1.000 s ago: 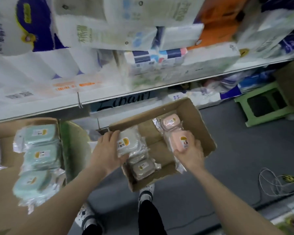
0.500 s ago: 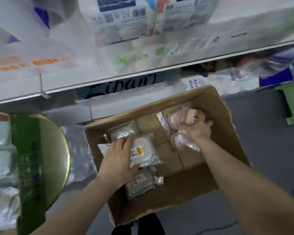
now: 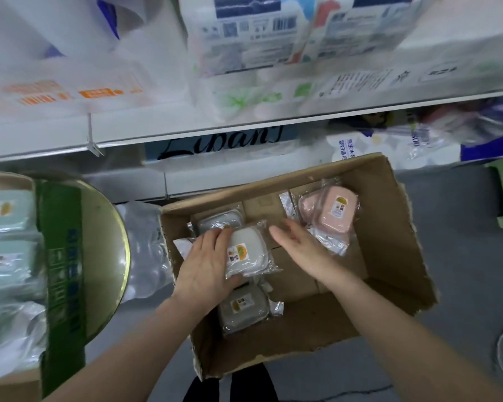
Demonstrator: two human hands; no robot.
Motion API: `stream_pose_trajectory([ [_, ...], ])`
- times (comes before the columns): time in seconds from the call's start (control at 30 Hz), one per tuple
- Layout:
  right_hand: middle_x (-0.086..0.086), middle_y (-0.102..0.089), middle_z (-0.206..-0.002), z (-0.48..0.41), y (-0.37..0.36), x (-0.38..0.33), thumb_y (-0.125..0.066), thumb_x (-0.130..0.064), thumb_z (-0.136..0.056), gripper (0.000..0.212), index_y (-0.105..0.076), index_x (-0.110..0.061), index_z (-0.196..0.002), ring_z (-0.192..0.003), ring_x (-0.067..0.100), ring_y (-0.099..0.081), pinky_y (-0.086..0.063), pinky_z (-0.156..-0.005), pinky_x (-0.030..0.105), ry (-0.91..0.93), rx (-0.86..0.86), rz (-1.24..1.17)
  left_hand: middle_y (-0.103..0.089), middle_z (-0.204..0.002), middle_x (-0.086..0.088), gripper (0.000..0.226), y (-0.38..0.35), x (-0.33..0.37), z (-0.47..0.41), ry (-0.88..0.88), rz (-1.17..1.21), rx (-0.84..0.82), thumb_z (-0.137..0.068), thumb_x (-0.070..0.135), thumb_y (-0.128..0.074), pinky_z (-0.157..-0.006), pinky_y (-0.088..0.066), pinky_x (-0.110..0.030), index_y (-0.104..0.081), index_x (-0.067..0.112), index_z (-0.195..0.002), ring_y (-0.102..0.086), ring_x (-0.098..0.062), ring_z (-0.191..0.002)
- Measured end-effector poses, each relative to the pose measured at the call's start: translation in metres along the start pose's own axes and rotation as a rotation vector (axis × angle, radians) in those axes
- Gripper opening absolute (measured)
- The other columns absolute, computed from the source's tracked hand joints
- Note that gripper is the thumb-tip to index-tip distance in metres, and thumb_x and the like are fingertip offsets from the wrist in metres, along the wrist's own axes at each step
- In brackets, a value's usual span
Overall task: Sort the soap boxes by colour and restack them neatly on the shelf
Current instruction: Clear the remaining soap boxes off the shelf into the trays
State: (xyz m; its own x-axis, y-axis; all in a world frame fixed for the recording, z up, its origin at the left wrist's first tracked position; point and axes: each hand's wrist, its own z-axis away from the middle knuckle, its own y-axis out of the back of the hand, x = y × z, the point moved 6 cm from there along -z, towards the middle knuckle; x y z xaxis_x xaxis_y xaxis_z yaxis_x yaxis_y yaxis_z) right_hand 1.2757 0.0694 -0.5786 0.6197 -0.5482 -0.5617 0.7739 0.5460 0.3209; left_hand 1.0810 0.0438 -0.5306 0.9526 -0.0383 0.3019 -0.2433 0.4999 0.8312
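A: Hands first. Your left hand (image 3: 206, 262) gripped the pale grey soap box (image 3: 249, 250) in its clear wrap, with fingers over the top and thumb at the near edge. You held it over two others, the rear grey box (image 3: 219, 221) and the near grey box (image 3: 243, 309).
B: Your right hand (image 3: 302, 250) was open, fingers straight, holding nothing. It was between that box and the pink soap boxes (image 3: 334, 211). My guess is you were reaching across to take the grey one two-handed.
A: Agreed. The pinks lay overlapped in the far right corner of the cardboard box (image 3: 389, 256), and the greys ran down its left side, probably so the colours didn't mix.
B: The mint soap boxes (image 3: 6, 210) were in a separate carton at your left, well apart, likely for the same reason.
A: The shelf (image 3: 186, 132) above carried tissue packs (image 3: 244, 39). I saw no soap box on it, so I'd say restacking wasn't begun.
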Motion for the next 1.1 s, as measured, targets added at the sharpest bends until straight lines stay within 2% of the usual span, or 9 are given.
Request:
stream_pose_trajectory([
  [0.07,-0.016,-0.054,-0.131,0.011,-0.032,-0.013,-0.056,-0.079,-0.074,0.086,-0.031,-0.038,-0.146,-0.115,0.010,-0.057,-0.047,-0.101,0.042,-0.037,-0.182,-0.110,-0.038,-0.141,-0.004,0.091,0.005,0.000,0.001,-0.014,0.000,0.024,-0.076,0.051,-0.072,-0.110,-0.032,-0.033,-0.026,0.016,-0.147,-0.039,-0.022,-0.129],
  [0.1,-0.015,-0.058,-0.126,0.011,-0.039,-0.016,-0.065,-0.070,-0.075,0.081,-0.035,-0.037,-0.143,-0.109,0.010,-0.061,-0.052,-0.096,0.041,-0.041,-0.195,-0.184,-0.041,-0.140,-0.006,0.090,0.006,-0.001,0.001,-0.028,-0.008,0.033,-0.075,0.050,-0.072,-0.110,-0.032,-0.034,-0.029,0.016,-0.146,-0.041,-0.023,-0.129],
  [0.2,-0.011,-0.062,-0.108,0.000,-0.046,-0.021,-0.074,-0.033,-0.084,0.057,-0.044,-0.033,-0.133,-0.095,0.011,-0.066,-0.057,-0.083,0.030,-0.054,-0.152,-0.388,-0.041,-0.145,-0.011,0.090,0.011,-0.015,0.001,-0.065,-0.095,0.084,-0.074,0.060,-0.059,-0.116,-0.023,-0.042,-0.034,0.012,-0.145,-0.032,-0.031,-0.139],
  [0.3,-0.007,-0.062,-0.116,-0.020,-0.040,-0.015,-0.072,-0.029,-0.085,0.058,-0.043,-0.031,-0.135,-0.092,0.005,-0.063,-0.052,-0.069,0.018,-0.045,-0.052,-0.414,-0.023,-0.156,-0.017,0.087,0.021,-0.036,0.002,-0.048,-0.193,0.158,-0.082,0.060,-0.054,-0.119,-0.009,-0.047,-0.029,0.010,-0.149,-0.007,-0.032,-0.148],
  [0.43,-0.009,-0.062,-0.117,-0.047,-0.053,-0.008,-0.071,-0.036,-0.087,0.061,-0.036,-0.031,-0.137,-0.089,0.001,-0.060,-0.050,-0.080,0.025,-0.037,0.040,-0.267,-0.010,-0.160,-0.016,0.083,0.019,-0.075,0.005,0.055,-0.208,0.172,-0.088,0.046,-0.056,-0.118,-0.007,-0.044,-0.022,0.005,-0.151,-0.002,-0.031,-0.148],
  [0.5,-0.006,-0.062,-0.120,-0.058,-0.066,-0.013,-0.067,-0.040,-0.089,0.063,-0.031,-0.032,-0.140,-0.094,0.011,-0.064,-0.053,-0.087,0.034,-0.028,0.055,-0.188,-0.006,-0.161,-0.013,0.082,0.013,-0.088,0.004,0.076,-0.190,0.137,-0.090,0.044,-0.055,-0.119,-0.008,-0.041,-0.018,0.004,-0.152,-0.004,-0.030,-0.148],
  [0.6,0.004,-0.059,-0.129,-0.074,-0.087,-0.022,-0.058,-0.044,-0.094,0.065,-0.024,-0.023,-0.145,-0.109,0.025,-0.063,-0.047,-0.090,0.030,0.013,0.093,0.055,-0.003,-0.162,-0.011,0.083,0.007,-0.095,0.004,0.062,-0.191,0.130,-0.090,0.042,-0.055,-0.119,-0.012,-0.040,-0.016,0.003,-0.151,-0.005,-0.029,-0.148],
  [0.83,0.014,-0.047,-0.137,-0.072,-0.091,-0.038,-0.055,-0.042,-0.096,0.058,-0.035,-0.015,-0.143,-0.120,0.034,-0.054,-0.045,-0.102,0.043,0.093,0.167,0.403,0.012,-0.161,-0.007,0.082,0.009,-0.098,0.004,0.041,-0.168,0.081,-0.096,0.046,-0.042,-0.122,-0.005,-0.038,0.002,0.007,-0.153,0.009,-0.024,-0.148],
  [1.1,0.011,-0.029,-0.154,0.015,-0.047,-0.089,-0.040,-0.042,-0.101,0.061,-0.017,-0.020,-0.153,-0.136,0.030,-0.040,-0.038,-0.109,0.046,0.275,0.180,0.793,-0.010,-0.161,-0.007,0.069,0.058,-0.085,0.028,0.021,-0.144,0.061,-0.099,0.042,-0.036,-0.121,-0.009,-0.037,-0.009,0.009,-0.154,-0.006,-0.025,-0.148],
])
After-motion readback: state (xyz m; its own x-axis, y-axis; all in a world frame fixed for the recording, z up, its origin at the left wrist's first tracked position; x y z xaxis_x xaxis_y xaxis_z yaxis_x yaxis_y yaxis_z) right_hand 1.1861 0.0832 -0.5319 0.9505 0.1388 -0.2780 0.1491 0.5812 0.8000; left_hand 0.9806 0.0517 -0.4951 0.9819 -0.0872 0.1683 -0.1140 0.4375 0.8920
